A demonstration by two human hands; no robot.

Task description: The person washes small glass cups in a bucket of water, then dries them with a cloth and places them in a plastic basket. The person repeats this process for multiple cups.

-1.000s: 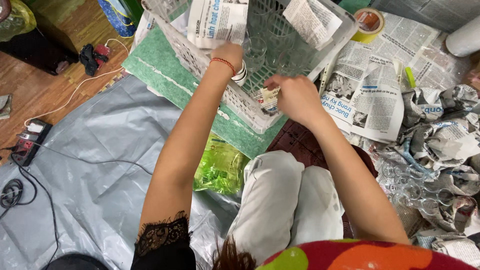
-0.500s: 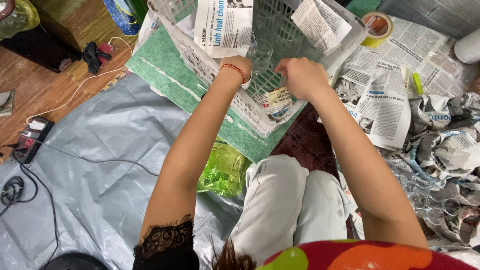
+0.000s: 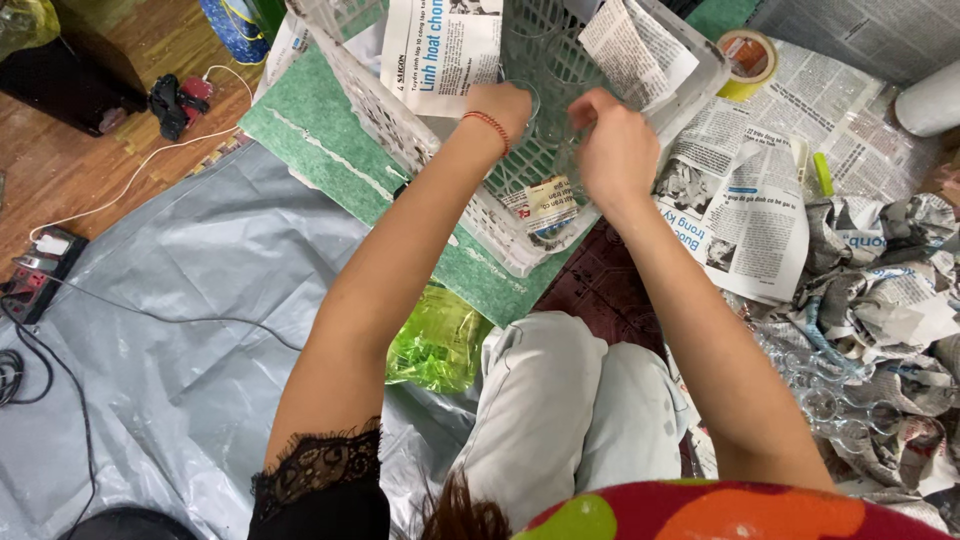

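Note:
Both my hands reach into a white plastic lattice basket (image 3: 400, 130) lined with newspaper sheets (image 3: 440, 50). My left hand (image 3: 505, 105), with a red string bracelet at the wrist, is closed around the rim of a clear glass (image 3: 527, 92) inside the basket. My right hand (image 3: 615, 145) hovers just to its right with fingers curled over more clear glasses (image 3: 550, 135) standing in the basket. Whether it grips anything is hidden. A label or paper scrap (image 3: 545, 205) lies at the basket's near wall.
The basket rests on a green mat (image 3: 320, 130) over a grey tarp (image 3: 180, 330). A tape roll (image 3: 748, 55), flat newspaper (image 3: 745, 200), a green marker (image 3: 822, 172), crumpled newspaper (image 3: 880, 290) and several clear glasses (image 3: 830, 395) lie right. A green plastic bag (image 3: 440, 340) sits by my knees; a power strip (image 3: 35, 275) lies left.
Both hands moved from the basket's near edge deeper inside. The left hand carried its item in; the right hand rose off the near wall.

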